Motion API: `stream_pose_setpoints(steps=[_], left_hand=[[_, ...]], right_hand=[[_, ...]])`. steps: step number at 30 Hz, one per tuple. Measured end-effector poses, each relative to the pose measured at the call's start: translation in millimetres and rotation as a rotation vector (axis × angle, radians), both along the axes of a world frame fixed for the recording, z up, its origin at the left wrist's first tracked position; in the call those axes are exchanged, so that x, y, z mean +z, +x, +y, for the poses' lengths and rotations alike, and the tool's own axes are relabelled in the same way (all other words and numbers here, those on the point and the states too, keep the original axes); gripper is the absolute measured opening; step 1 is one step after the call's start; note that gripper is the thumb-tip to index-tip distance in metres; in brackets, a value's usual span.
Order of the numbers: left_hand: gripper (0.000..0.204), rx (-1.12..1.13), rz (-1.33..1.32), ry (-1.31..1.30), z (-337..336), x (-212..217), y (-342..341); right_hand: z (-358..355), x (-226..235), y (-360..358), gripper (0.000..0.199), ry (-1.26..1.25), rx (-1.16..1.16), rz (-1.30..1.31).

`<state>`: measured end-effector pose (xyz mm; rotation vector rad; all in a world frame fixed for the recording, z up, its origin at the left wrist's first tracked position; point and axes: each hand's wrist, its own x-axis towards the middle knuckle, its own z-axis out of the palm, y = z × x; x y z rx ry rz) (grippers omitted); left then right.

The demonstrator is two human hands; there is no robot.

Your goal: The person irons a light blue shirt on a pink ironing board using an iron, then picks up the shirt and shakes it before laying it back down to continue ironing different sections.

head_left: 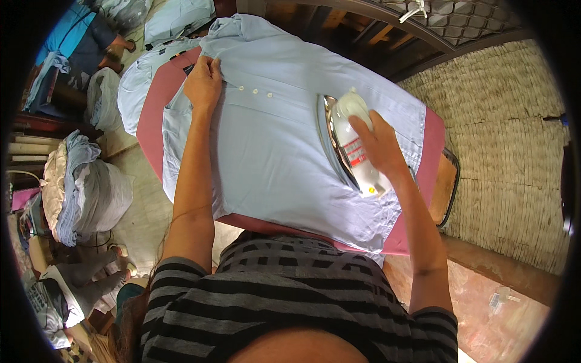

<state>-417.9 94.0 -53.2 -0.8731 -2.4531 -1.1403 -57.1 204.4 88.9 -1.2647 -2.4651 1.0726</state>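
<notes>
A light blue shirt point(272, 151) with several pale buttons lies spread over a red-covered ironing board point(158, 115). Near the collar end, at the far left of the board, the fingers of my left hand point(204, 83) are closed on the edge of the shirt. My right hand point(381, 145) is wrapped around the handle of a white clothes iron point(357, 151) with a shiny metal rim. The iron is over the right part of the shirt, its tip pointing away from me. Whether its whole soleplate touches the cloth, I cannot tell.
Piled clothes in clear plastic point(106, 193) stand on the floor at the left. More folded light blue garments point(178, 21) lie beyond the board's far left end. Other people's legs point(100, 284) show at the left. A woven mat wall point(496, 139) borders the right side.
</notes>
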Motion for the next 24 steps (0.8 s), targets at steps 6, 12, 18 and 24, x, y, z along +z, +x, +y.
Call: stream_pose_setpoints(steps=[6, 12, 18, 24], left_hand=[[0.028, 0.02, 0.032, -0.026, 6, 1, 6], [0.03, -0.033, 0.035, -0.115, -5, 0, -6], [0.049, 0.026, 0.232, -0.165, -12, 11, 55], [0.043, -0.103, 0.136, -0.154, -16, 30, 143]], right_hand=[[-6, 3, 6, 0.046, -0.055, -0.075, 0.07], [31, 15, 18, 0.047, -0.121, 0.084, -0.06], [84, 69, 122, 0.034, 0.057, 0.012, 0.041], [138, 18, 205, 0.033, 0.094, 0.144, -0.029]])
